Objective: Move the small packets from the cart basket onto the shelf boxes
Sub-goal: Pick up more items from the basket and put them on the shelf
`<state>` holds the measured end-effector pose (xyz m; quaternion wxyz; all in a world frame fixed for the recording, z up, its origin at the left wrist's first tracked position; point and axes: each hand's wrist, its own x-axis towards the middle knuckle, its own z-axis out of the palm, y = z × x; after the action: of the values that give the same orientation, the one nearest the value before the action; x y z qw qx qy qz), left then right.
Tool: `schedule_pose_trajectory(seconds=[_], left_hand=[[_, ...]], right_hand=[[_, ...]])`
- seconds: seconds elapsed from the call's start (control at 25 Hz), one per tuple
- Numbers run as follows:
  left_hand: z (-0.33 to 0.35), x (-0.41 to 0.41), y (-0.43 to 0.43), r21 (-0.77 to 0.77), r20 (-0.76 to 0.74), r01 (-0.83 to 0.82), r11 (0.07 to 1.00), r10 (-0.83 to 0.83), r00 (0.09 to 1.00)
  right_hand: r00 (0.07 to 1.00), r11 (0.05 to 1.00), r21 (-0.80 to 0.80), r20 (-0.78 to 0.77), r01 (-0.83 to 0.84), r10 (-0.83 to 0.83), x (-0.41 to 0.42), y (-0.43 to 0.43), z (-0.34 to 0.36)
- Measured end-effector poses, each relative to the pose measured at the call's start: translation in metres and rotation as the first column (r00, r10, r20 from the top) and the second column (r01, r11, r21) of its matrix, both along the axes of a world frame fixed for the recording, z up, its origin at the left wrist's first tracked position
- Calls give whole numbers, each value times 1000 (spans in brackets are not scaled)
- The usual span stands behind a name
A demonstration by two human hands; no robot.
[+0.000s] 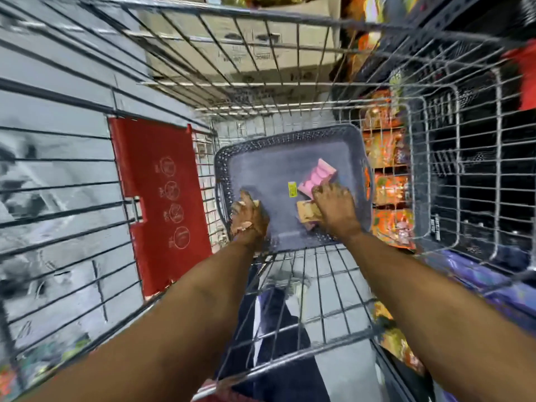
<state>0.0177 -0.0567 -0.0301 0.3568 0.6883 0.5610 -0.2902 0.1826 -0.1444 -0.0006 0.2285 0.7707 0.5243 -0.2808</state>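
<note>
A grey plastic basket (261, 158) sits at the bottom of the wire cart (261, 82). Pink packets (317, 177) lie at its right side, tan packets (307, 214) just below them, and a small yellow label (292, 189) is on the basket floor. My right hand (336, 208) rests on the pink and tan packets with its fingers curled over them. My left hand (249, 219) is at the basket's left near corner, closed around a small pale packet whose edge (255, 202) peeks out.
A red plastic flap (156, 198) hangs on the cart's left wall. Cardboard boxes (232, 39) stand beyond the cart's far end. Shelves with orange snack packets (385, 169) run along the right, seen through the wire. Grey floor tiles lie to the left.
</note>
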Motion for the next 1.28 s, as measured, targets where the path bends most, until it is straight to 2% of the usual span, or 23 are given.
schedule_pose_trajectory(seconds=[0.08, 0.12, 0.2, 0.24, 0.32, 0.4, 0.48, 0.52, 0.56, 0.68, 0.72, 0.84, 0.92, 0.96, 1.04, 1.08, 1.16, 1.28], left_hand=[[-4, 6, 3, -21, -13, -98, 995, 98, 995], [-3, 7, 5, -6, -15, -145, 989, 145, 989], [2, 10, 10, -23, 59, -197, 980, 198, 978], [9, 13, 11, -60, 129, -265, 962, 271, 954], [26, 21, 11, -164, 246, -435, 886, 463, 851], [52, 29, 6, -205, 334, -523, 827, 561, 757], [77, 38, 1, -288, 441, -576, 765, 640, 630], [101, 45, -5, -324, 509, -558, 764, 638, 578], [122, 51, -10, -342, 570, -523, 781, 615, 545], [188, 72, -34, -369, 758, -338, 866, 490, 431], [207, 79, -45, -381, 792, -264, 886, 460, 400], [259, 99, -85, -412, 854, 1, 911, 386, 348], [292, 114, -128, -484, 852, 197, 852, 409, 327], [306, 120, -149, -525, 840, 298, 797, 431, 329], [330, 131, -197, -565, 825, 502, 655, 452, 340], [340, 137, -222, -549, 834, 588, 594, 433, 340], [353, 145, -260, -505, 861, 679, 533, 368, 351], [370, 161, -329, -501, 865, 752, 429, 278, 418]], right_hand=[[999, 995, 103, 31, 13, -16, 0, -2, 2], [996, 989, 117, 6, 85, -86, -4, -3, 6], [948, 936, 150, -65, 318, -311, -13, -3, 17], [886, 875, 139, -102, 464, -453, -16, 0, 24], [698, 694, 92, -177, 714, -694, -15, 6, 44], [444, 445, 87, -365, 891, -818, -10, 5, 68], [208, 206, 72, -595, 976, -777, -2, -3, 94], [124, 106, 70, -703, 992, -701, 4, -13, 112], [93, 49, 80, -775, 996, -625, 11, -28, 132], [217, -1, 254, -826, 967, -521, 25, -82, 203], [228, -51, 297, -822, 954, -522, 26, -103, 227], [129, -322, 259, -919, 911, -373, 21, -160, 282], [38, -542, 103, -991, 834, -130, 14, -202, 313], [2, -621, 7, -1000, 784, -9, 10, -221, 324], [-7, -729, -70, -996, 680, 90, -1, -264, 343], [-1, -770, -53, -998, 636, 67, -6, -289, 351], [-40, -802, -35, -999, 596, 14, -14, -327, 361], [10, -821, 5, -1000, 570, 1, -28, -395, 384]])
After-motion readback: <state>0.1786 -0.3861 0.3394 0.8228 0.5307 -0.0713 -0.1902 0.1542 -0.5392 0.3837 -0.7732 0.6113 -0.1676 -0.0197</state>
